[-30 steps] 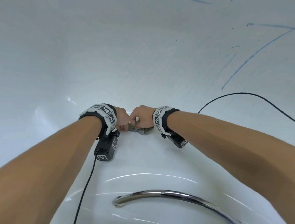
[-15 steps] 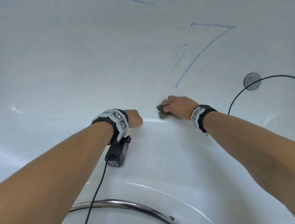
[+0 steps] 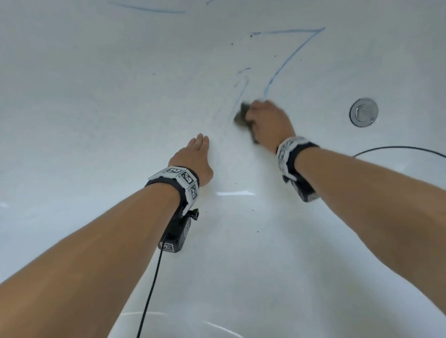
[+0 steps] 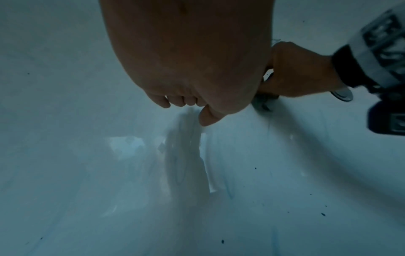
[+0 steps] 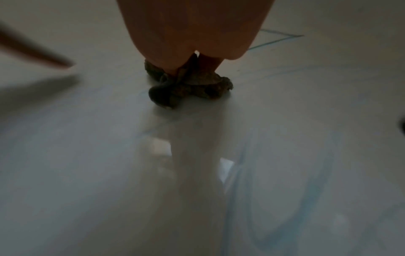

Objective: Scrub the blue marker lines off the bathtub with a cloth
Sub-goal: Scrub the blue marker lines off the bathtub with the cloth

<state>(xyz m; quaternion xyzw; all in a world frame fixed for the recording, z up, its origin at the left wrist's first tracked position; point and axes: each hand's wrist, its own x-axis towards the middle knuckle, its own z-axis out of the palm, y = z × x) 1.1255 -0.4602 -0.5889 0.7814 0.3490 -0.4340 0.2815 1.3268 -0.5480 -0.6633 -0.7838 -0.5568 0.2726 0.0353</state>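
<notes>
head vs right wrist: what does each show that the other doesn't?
Head only: the drain, the left hand flat on the tub, both wristbands and a black cable.
Right wrist only: the cloth close up, crumpled and mottled dark, bunched under the fingers; the head view shows just its edge.
Both: the right hand holding the cloth against the tub, and blue lines not yet wiped off.
</notes>
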